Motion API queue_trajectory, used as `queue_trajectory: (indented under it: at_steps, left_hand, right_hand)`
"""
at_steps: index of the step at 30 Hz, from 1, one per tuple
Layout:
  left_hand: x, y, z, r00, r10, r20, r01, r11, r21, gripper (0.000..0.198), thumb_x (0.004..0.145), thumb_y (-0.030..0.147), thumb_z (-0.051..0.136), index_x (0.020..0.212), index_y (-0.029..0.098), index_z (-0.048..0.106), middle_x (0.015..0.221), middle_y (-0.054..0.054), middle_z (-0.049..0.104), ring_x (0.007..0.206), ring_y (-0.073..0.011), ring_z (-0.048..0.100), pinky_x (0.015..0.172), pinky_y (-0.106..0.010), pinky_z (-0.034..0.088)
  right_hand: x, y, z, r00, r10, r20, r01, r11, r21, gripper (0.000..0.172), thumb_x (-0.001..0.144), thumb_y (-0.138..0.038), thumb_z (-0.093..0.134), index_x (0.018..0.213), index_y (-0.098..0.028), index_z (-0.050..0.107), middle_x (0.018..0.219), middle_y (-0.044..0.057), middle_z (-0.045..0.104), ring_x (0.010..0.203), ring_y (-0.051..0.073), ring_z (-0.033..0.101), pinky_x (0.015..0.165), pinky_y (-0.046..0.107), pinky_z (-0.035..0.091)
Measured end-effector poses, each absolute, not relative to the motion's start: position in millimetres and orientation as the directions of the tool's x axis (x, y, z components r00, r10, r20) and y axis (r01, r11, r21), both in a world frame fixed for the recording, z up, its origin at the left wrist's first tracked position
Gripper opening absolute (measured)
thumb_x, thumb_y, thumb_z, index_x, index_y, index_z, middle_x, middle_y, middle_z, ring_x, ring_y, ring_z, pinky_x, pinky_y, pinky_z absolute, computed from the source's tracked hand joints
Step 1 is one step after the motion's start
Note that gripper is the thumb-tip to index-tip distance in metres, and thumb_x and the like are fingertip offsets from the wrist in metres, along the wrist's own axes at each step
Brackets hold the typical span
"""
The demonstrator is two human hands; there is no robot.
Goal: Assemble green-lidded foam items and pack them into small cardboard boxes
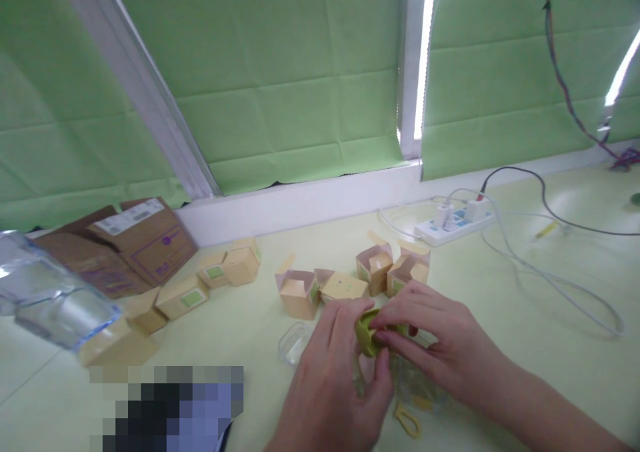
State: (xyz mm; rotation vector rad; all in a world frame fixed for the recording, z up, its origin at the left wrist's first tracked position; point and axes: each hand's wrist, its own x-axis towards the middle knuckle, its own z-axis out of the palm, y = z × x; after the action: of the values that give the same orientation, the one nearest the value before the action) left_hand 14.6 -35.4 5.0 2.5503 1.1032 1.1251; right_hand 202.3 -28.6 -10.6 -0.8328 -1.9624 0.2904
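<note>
My left hand (336, 379) grips a small olive-green hollow case (367, 337) between thumb and fingers, at the front middle of the table. From the right, my right hand (433, 342) pinches the same case, its fingertips at the opening. What lies inside the case is hidden by the fingers. Below the hands lies a yellow loop-shaped clip (408, 421), beside some clear plastic packaging (420, 382) partly covered by my right hand. A clear plastic shell (294, 343) rests just left of my left hand.
Behind my hands stand several small tan cartons, including an open carton (299, 295). More cartons (183, 297) line the left, near a clear plastic container (60, 299) and a brown cardboard box (135, 242). A white power strip (453, 225) with cables sits at the back right.
</note>
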Motion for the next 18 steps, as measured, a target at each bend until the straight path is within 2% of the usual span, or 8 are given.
queue_trajectory:
  at_steps: [5, 12, 14, 18]
  left_hand:
    - [18, -34, 0, 0.397, 0.733, 0.552, 0.520, -0.676, 0.523, 0.029, 0.089, 0.006, 0.052, 0.111, 0.025, 0.054, 0.100, -0.002, 0.062, 0.094, -0.0172, 0.062, 0.083, -0.029, 0.051]
    - [16, -29, -3, 0.427, 0.811, 0.399, 0.515, -0.582, 0.629, 0.025, 0.092, 0.014, 0.055, 0.115, 0.025, 0.055, 0.107, -0.003, 0.067, 0.101, -0.0201, 0.064, 0.088, -0.035, 0.051]
    - [11, -28, 0, 0.456, 0.819, 0.348, 0.515, -0.562, 0.647, 0.028, 0.091, 0.018, 0.059, 0.117, 0.028, 0.055, 0.110, -0.002, 0.068, 0.103, -0.0199, 0.065, 0.090, -0.034, 0.051]
    - [2, -26, 3, 0.530, 0.796, 0.291, 0.534, -0.580, 0.615, 0.051, 0.080, 0.012, 0.070, 0.123, 0.033, 0.053, 0.118, 0.000, 0.067, 0.109, -0.0215, 0.063, 0.095, -0.035, 0.050]
  right_hand:
    - [203, -26, -15, -0.337, 0.697, 0.633, 0.445, 0.711, -0.545, 0.010, 0.094, -0.014, 0.063, 0.098, -0.020, 0.069, 0.085, 0.001, 0.072, 0.083, 0.018, 0.061, 0.074, 0.029, 0.049]
    - [202, -24, -16, -0.333, 0.793, 0.511, 0.495, 0.608, -0.620, 0.009, 0.093, -0.016, 0.063, 0.096, -0.021, 0.070, 0.090, 0.001, 0.075, 0.083, 0.017, 0.067, 0.076, 0.028, 0.050]
    - [201, -24, -15, -0.335, 0.791, 0.512, 0.488, 0.611, -0.623, 0.010, 0.093, -0.015, 0.064, 0.097, -0.021, 0.071, 0.091, 0.000, 0.075, 0.084, 0.016, 0.068, 0.077, 0.027, 0.050]
    - [200, -24, -14, -0.334, 0.788, 0.518, 0.511, 0.613, -0.603, 0.011, 0.092, -0.015, 0.065, 0.097, -0.022, 0.071, 0.088, 0.000, 0.075, 0.082, 0.016, 0.067, 0.076, 0.027, 0.050]
